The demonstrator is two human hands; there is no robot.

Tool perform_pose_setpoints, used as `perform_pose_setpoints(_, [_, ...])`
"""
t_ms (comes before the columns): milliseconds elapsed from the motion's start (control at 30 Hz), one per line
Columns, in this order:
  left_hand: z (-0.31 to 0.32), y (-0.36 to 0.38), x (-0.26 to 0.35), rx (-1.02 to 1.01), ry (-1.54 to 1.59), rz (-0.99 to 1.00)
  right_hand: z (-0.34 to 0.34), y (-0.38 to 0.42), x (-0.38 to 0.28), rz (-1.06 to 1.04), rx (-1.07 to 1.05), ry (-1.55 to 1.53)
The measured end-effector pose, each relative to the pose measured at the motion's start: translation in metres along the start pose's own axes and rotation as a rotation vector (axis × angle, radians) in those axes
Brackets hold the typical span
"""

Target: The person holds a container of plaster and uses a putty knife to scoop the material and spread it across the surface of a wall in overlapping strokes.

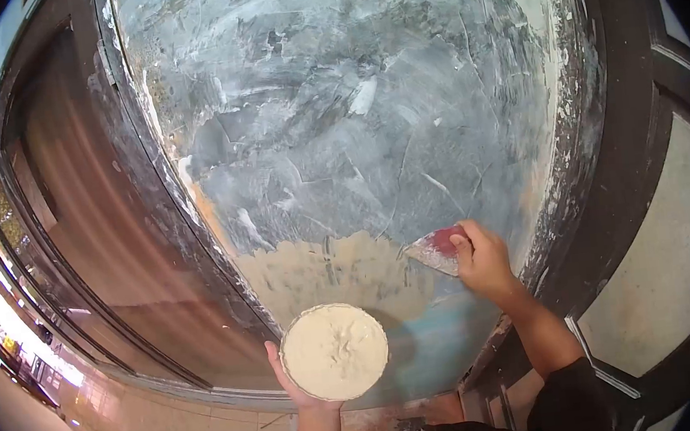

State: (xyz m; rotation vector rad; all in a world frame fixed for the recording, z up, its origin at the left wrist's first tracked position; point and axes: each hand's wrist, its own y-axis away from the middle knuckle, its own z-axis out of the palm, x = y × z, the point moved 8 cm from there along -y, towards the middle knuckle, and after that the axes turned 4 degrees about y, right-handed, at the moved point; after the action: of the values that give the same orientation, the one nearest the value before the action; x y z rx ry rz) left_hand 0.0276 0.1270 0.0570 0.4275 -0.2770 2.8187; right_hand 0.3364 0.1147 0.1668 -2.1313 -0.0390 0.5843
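Grey, putty-streaked wall (351, 114) between dark, possibly wooden, frames (623, 144).

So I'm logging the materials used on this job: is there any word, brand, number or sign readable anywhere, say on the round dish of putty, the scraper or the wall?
None can be read.
Dish of putty, held by the left hand: no label shows.
Scraper, in the right hand: red handle, no readable mark.
Wall: only smears of filler.
Street scene at far left: too small and blurred to tell.

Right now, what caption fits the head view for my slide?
Right hand presses a scraper to the plastered wall; left hand holds a bowl of putty.
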Motion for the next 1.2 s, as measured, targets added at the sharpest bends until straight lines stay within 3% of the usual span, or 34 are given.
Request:
perform_pose_setpoints(133, [-0.006, 0.001, -0.002, 0.018, 0.026, -0.022, 0.017, 0.008, -0.009, -0.067, -0.057, 0.009])
perform_pose_setpoints(267, [-0.001, 0.005, -0.003, 0.027, 0.090, -0.038, -0.001, -0.004, -0.008, -0.027, 0.076, -0.013])
perform_pose_setpoints(433, [-0.010, 0.004, 0.001, 0.070, 0.095, 0.016, 0.004, 0.006, -0.005, -0.085, 0.059, -0.063])
perform_pose_setpoints(533, [-0.003, 0.004, -0.002, -0.008, 0.006, -0.013, 0.019, 0.010, -0.008, -0.083, -0.057, -0.013])
perform_pose_setpoints(667, [-0.002, 0.006, -0.002, -0.003, 0.154, -0.016, 0.000, -0.001, 0.000, -0.031, 0.057, -0.075])
perform_pose_setpoints(733, [0.000, 0.007, -0.001, 0.018, 0.098, 0.013, -0.003, -0.001, 0.002, 0.003, 0.068, -0.115])
perform_pose_setpoints(833, [0.002, 0.008, -0.004, -0.007, 0.019, -0.002, 0.016, 0.011, -0.008, -0.107, -0.029, -0.063])
perform_pose_setpoints(933, [0.000, 0.007, -0.004, 0.014, -0.004, 0.008, 0.012, 0.005, -0.006, -0.119, 0.047, -0.047])
perform_pose_setpoints(1133, [0.003, 0.008, -0.006, -0.003, 0.027, -0.002, 0.000, 0.008, 0.006, -0.001, 0.056, -0.179])
perform_pose_setpoints(1200, [-0.001, 0.007, -0.006, 0.026, 0.004, 0.008, 0.014, 0.018, -0.003, -0.134, -0.015, -0.076])
